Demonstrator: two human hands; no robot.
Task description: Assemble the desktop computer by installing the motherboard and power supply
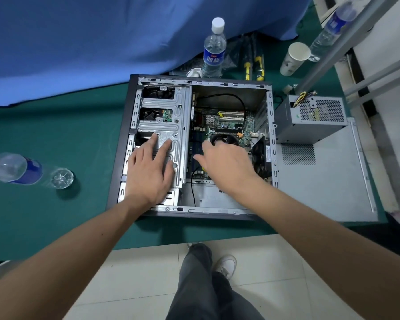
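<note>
The case (194, 146) lies on its side on the desk (56, 135), open toward you. It looks like a heavy, stiff steel box with thin folded edges, so shift it by the outer frame, not the raw inner lips. Your left hand (148, 167) rests flat, fingers straight, on the drive cage (164, 121), a firm place to brace.

The power supply (310, 118) stands outside the case, just beside its right wall, on the removed side panel (333, 176). Judge it dense and rigid; lift it by the solid flanks, keeping off the mesh and the loose wires (301, 98).

The motherboard (222, 125) already sits in the case floor. It is thin and fragile: handle it by its edges only, never by the cooler (224, 139) or slots. Your right hand (226, 165) reaches over it, fingers loosely spread and holding nothing that shows, though its fingertips are partly hidden.
</note>
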